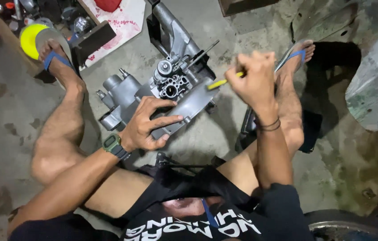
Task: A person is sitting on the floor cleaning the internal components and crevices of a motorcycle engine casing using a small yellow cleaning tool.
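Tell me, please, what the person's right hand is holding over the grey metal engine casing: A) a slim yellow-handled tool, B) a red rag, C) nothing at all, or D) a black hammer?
A: the right hand grips a slim yellow-handled tool whose tip points toward the grey metal engine casing, while the left hand rests on the casing's lower edge.

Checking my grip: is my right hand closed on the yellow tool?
Closed: right hand fingers wrap the yellow tool.
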